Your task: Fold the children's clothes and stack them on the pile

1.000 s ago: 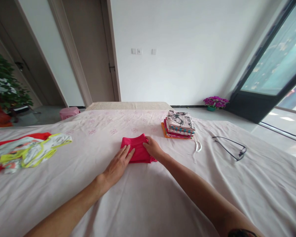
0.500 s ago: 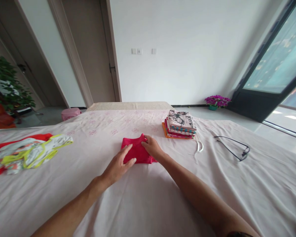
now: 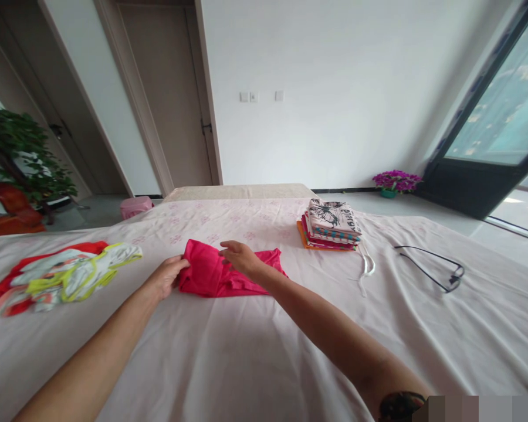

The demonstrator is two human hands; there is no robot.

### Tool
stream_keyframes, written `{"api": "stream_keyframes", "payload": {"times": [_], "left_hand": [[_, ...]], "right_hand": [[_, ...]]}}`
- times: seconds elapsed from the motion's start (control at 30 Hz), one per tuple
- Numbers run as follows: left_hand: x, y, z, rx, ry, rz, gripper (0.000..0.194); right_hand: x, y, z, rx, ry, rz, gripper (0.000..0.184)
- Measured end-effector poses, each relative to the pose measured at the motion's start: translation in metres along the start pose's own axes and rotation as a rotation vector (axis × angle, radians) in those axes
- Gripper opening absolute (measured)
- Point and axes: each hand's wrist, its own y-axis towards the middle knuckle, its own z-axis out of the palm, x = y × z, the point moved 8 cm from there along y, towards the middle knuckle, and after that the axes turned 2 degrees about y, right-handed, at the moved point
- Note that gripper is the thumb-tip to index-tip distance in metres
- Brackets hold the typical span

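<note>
A bright pinkish-red piece of clothing [image 3: 206,269] lies on the pale bedsheet in front of me, partly folded. My left hand [image 3: 169,275] pinches its left edge between thumb and fingers. Over the middle of the cloth is my right hand [image 3: 242,258], fingers stretched to the left and apart, gripping nothing; whether it touches the cloth I cannot tell. My right forearm hides part of the garment's right end, which lies flat and wrinkled. The garment's exact kind does not show.
To the right sits a stack of folded clothes [image 3: 330,225], with a white drawstring [image 3: 368,264] hanging off it. Eyeglasses [image 3: 451,278] lie farther right. A loose heap of red, white and yellow-trimmed clothes [image 3: 66,275] is at left. The sheet [image 3: 229,363] has creases.
The cloth, a compact folded square before, now spreads wider. My left hand has moved left and taken its edge. My right hand has let go and shifted left over it.
</note>
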Motion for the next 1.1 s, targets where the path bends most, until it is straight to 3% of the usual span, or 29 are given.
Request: {"api": "stream_keyframes", "payload": {"times": [0.13,0.2,0.27,0.37,0.43,0.5,0.6,0.7,0.83,0.97,1.1], "left_hand": [[0.012,0.008,-0.035,-0.105,0.098,0.004,0.033],[0.007,0.008,-0.050,-0.215,0.169,0.032,0.048],[-0.011,0.003,-0.055,-0.319,0.357,0.170,0.059],[-0.033,-0.010,-0.022,-0.266,0.772,0.492,0.056],[-0.024,-0.015,0.005,-0.151,0.995,0.589,0.059],[-0.007,-0.016,0.018,-0.096,1.173,0.578,0.063],[0.007,-0.014,0.020,-0.119,1.321,0.517,0.061],[-0.008,-0.020,0.024,-0.179,1.302,0.517,0.054],[-0.039,-0.033,0.059,-0.221,1.234,0.587,0.050],[-0.034,-0.031,0.084,-0.221,1.292,0.440,0.047],[-0.029,-0.026,0.088,-0.164,1.369,0.401,0.040]], "right_hand": [[-0.011,-0.014,-0.033,-0.095,-0.520,-0.196,0.034],[-0.018,-0.024,-0.045,-0.108,-0.728,-0.232,0.036],[-0.028,-0.032,-0.053,-0.121,-0.864,-0.224,0.040],[-0.044,-0.038,-0.057,-0.116,-0.978,-0.208,0.047],[-0.053,-0.039,-0.055,-0.105,-1.023,-0.216,0.050],[-0.059,-0.038,-0.053,-0.104,-1.045,-0.230,0.051],[-0.061,-0.038,-0.053,-0.122,-1.049,-0.248,0.050],[-0.058,-0.040,-0.054,-0.149,-1.037,-0.258,0.049],[-0.057,-0.042,-0.055,-0.154,-1.021,-0.258,0.048],[-0.056,-0.044,-0.056,-0.156,-1.004,-0.271,0.046],[-0.055,-0.044,-0.058,-0.170,-0.993,-0.300,0.044]]}}
